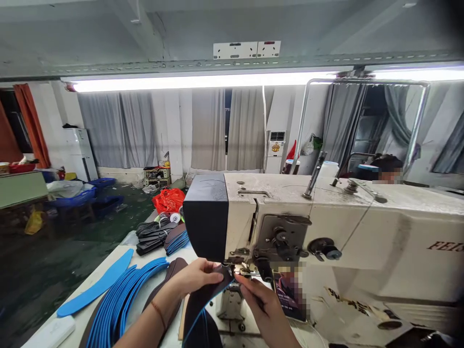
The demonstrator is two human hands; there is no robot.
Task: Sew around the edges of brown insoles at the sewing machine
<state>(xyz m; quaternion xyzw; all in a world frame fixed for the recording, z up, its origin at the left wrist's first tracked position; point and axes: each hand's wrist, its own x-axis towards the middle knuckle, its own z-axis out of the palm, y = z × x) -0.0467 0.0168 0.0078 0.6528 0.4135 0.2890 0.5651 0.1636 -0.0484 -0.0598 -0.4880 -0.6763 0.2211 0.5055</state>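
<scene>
A dark curved fabric piece with a blue edge point(203, 299) runs under the needle area of a white sewing machine point(340, 241) and hangs down toward me. My left hand point(201, 278) grips this piece just left of the needle, thumb on top. On the other side, my right hand point(263, 302) is closed at the piece's edge, index finger and thumb close to the presser foot. What lies between its fingertips is partly hidden. Left of my left forearm stands a fanned row of blue-edged pieces point(116, 299), with a flat blue piece point(97, 285) beside it.
Dark bundled pieces point(154, 234) and a red plastic bag point(168, 199) lie at the table's far end. A white box-like object point(54, 333) is at the near left edge. Behind the machine, part of another person's head point(389, 166) shows. Blue baskets point(74, 197) stand on the floor.
</scene>
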